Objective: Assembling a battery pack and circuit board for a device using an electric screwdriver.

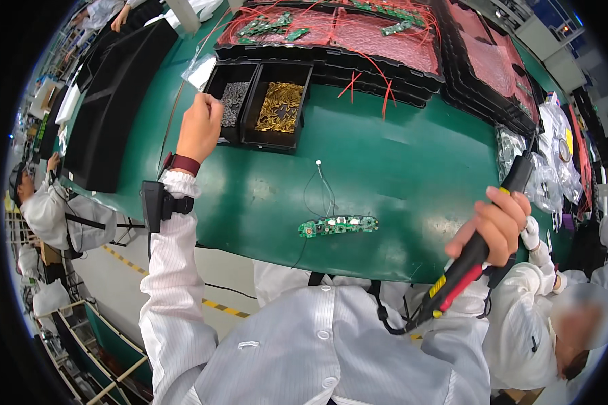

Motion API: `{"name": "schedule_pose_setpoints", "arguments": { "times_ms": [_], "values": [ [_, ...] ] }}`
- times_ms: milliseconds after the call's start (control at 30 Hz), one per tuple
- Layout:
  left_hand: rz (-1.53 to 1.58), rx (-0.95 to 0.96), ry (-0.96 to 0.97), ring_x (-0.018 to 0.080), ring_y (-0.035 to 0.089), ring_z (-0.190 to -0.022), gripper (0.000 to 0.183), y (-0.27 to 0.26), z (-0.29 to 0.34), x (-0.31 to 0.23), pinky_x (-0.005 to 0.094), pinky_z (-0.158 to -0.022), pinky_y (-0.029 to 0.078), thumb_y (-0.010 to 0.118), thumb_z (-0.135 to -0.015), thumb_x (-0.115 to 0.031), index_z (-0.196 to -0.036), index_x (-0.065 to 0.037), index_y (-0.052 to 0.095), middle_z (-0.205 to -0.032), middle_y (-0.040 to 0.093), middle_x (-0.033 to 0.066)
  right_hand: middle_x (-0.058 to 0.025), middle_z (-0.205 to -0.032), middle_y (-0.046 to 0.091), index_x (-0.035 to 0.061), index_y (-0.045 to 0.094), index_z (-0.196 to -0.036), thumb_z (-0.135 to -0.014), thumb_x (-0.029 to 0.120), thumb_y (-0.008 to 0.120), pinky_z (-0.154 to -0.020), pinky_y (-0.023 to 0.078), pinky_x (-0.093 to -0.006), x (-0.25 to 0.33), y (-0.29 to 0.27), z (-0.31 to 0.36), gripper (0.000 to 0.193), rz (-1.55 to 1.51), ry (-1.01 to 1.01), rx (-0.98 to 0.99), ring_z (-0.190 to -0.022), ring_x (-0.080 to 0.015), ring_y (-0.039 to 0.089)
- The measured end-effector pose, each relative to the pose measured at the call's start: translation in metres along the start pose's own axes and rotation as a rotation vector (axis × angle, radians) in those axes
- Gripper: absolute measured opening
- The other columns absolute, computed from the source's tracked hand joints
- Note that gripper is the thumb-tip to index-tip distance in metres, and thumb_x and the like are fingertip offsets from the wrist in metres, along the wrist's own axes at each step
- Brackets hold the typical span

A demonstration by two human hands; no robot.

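Observation:
My left hand (200, 127) is closed, its fingers curled together at the left edge of a black bin of small silver screws (234, 101). Whatever its fingertips may hold is too small or hidden. Beside that bin stands another black bin with brass-coloured pieces (280, 106). At the right, my right hand (493, 229) is wrapped around a black electric screwdriver (476, 251) with red and yellow parts, its cord end toward me. A green circuit board (339, 226) lies on the table between my hands, with a thin cable and a small white connector (319, 163) stretching away from it.
Stacked black trays (378, 81) with pink bubble wrap, red wires and circuit boards line the back of the green table (385, 169). A long black box (118, 108) stands at left. Clear plastic bags (554, 169) lie at right. Other people sit at both sides.

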State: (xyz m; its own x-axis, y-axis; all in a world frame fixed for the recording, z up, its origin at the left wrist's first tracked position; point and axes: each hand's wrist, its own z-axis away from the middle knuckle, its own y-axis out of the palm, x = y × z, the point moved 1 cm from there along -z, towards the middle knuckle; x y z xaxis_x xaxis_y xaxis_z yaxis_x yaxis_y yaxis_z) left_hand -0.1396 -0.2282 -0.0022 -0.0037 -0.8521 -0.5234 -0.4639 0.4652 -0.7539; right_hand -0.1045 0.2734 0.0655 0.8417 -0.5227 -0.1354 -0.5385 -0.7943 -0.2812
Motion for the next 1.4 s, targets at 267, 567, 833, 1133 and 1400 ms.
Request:
{"name": "schedule_pose_setpoints", "arguments": {
  "times_ms": [267,567,833,1133,1400],
  "values": [
    [0.186,0.116,-0.157,0.0210,0.075,-0.085,0.021,-0.004,0.018,0.010,0.0343,-0.077,0.057,0.069,-0.102,-0.017,-0.108,0.002,0.067,-0.091,0.076,0.0140,-0.0218,-0.120,0.072,0.0049,0.057,-0.105,-0.102,0.043,0.068,-0.115,0.041,-0.0677,0.003,0.006,-0.013,0.039,-0.081,0.122,0.235,-0.128,-0.0493,0.063],
    [0.614,0.155,-0.248,0.0054,0.061,-0.078,0.023,-0.036,0.038,0.031,0.0196,-0.067,0.046,0.063,-0.110,-0.017,-0.119,0.004,0.068,-0.110,0.078,0.0106,-0.0222,-0.119,0.073,-0.0017,0.061,-0.101,-0.097,0.003,0.064,-0.115,0.042,-0.0507,-0.048,-0.033,0.016,0.007,-0.162,0.541,0.219,-0.136,-0.0412,0.060],
    [0.897,0.449,-0.149,0.0070,0.051,-0.062,0.021,-0.084,0.120,-0.091,0.0208,-0.054,0.036,0.046,-0.115,-0.024,-0.098,-0.011,0.046,-0.075,0.053,0.0031,-0.0126,-0.121,0.077,0.0030,0.066,-0.098,-0.091,0.003,0.080,-0.109,0.051,-0.0425,-0.050,-0.025,0.023,0.016,0.059,0.542,0.221,-0.138,-0.0360,0.062],
    [1.377,1.683,-0.248,0.0101,0.050,-0.066,0.015,-0.006,0.267,-0.152,0.0249,-0.058,0.041,0.043,-0.117,-0.022,-0.109,-0.009,0.046,-0.085,0.057,0.0046,-0.0121,-0.117,0.073,0.0045,0.065,-0.090,-0.080,0.005,0.089,-0.115,0.047,-0.0579,0.007,-0.032,0.050,0.026,0.126,0.500,0.412,-0.136,-0.0430,0.060],
    [1.751,1.588,-0.996,0.0086,0.044,-0.077,0.015,0.089,0.327,-0.155,0.0207,-0.067,0.040,0.054,-0.114,-0.021,-0.106,-0.009,0.056,-0.090,0.049,-0.0035,-0.0130,-0.111,0.072,0.0035,0.065,-0.090,-0.081,0.002,0.086,-0.117,0.044,-0.0592,0.025,-0.043,0.119,0.023,0.182,0.769,0.343,-0.130,-0.0406,0.064]
  ]
}}
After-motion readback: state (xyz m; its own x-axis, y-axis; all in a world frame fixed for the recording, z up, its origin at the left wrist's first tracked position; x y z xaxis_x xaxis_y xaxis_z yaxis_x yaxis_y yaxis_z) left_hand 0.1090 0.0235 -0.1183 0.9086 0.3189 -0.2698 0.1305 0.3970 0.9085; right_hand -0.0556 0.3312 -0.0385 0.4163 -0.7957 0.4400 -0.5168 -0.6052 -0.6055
